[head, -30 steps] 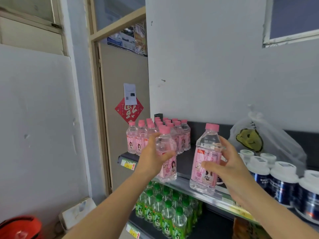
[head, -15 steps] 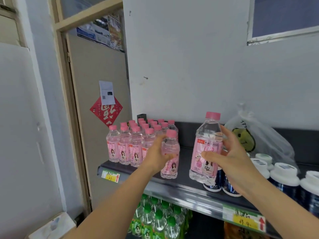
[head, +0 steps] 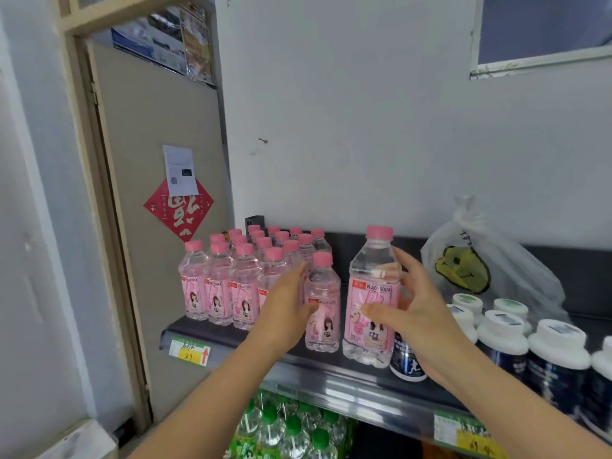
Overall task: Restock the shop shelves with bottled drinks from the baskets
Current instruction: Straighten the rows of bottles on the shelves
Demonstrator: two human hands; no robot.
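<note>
Two pink-capped peach soda bottles are at the dark top shelf (head: 228, 332). My left hand (head: 284, 309) grips one bottle (head: 323, 303), which stands on the shelf just right of a block of several identical pink bottles (head: 238, 279). My right hand (head: 410, 309) holds the second, nearer bottle (head: 374, 293) upright at the shelf's front, thumb across the label and fingers behind it. Whether its base touches the shelf I cannot tell.
White-lidded dark blue tubs (head: 503, 339) crowd the shelf's right side, with a clear plastic bag (head: 477, 256) behind them. Green-capped bottles (head: 288, 425) fill the shelf below. Yellow price tags (head: 188, 352) line the shelf edges. A door frame (head: 109, 226) stands at left.
Both hands carried their bottles forward and down onto the top shelf. The left bottle now stands beside the pink block, and the view has moved closer and to the right.
</note>
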